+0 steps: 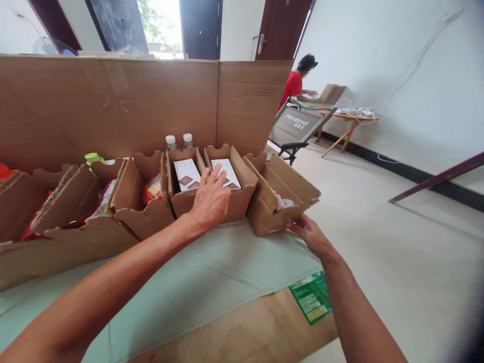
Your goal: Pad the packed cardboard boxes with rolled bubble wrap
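My left hand (212, 197) reaches over the front of a cardboard bin (236, 204). Its fingers are stretched out and apart, with the tips over a white carton (228, 171) inside. A second white carton (186, 174) lies in the bin to the left. My right hand (309, 233) grips the lower right corner of the end cardboard box (266, 218), and some of its fingertips are hidden against the box. That box sits tilted and angled away from the row, with a whitish plastic-wrapped item (284, 202) inside.
More cardboard bins (145, 222) with bagged goods stand leftward on a pale green cloth (181, 282). Behind them rise a tall cardboard panel (151, 106) and two white-capped bottles (171, 139). A green printed sheet (312, 298) lies at the table edge. A folding chair (293, 123) and a person in red (293, 88) are beyond.
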Demonstrator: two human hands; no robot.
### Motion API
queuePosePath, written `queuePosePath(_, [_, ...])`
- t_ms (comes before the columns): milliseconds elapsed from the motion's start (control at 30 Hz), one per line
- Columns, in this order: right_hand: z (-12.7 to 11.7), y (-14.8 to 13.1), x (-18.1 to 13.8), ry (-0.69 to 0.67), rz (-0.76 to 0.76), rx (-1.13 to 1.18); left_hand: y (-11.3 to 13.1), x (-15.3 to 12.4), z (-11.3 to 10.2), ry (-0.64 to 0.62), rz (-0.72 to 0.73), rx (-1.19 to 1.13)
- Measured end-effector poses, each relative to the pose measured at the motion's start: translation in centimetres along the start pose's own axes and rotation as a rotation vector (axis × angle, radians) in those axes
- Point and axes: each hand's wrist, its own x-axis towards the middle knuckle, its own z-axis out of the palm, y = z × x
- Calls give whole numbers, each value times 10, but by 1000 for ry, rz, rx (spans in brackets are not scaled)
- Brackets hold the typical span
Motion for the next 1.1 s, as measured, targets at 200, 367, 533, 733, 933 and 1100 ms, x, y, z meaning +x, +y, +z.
queuePosePath(200, [28, -13, 60, -62, -82, -21, 1, -1, 4, 21, -44, -24])
queuePosePath(367, [27, -27, 46, 168, -127, -150, 19, -42, -19, 163, -36, -117])
queuePosePath(533, [65, -81, -10, 254, -308, -321, 42, -166, -16, 113, -122, -214])
queuePosePath(733, [143, -136, -2, -87, -362, -897, 38, -311, 21, 21, -272, -67])
queuePosePath(933, [152, -133, -11, -42, -397, -966, 40, -338, 21, 88, -230, -20])
queuePosePath(1100, [100, -107, -118, -8, -410, -866, 39, -345, 26, 93, -332, -212])
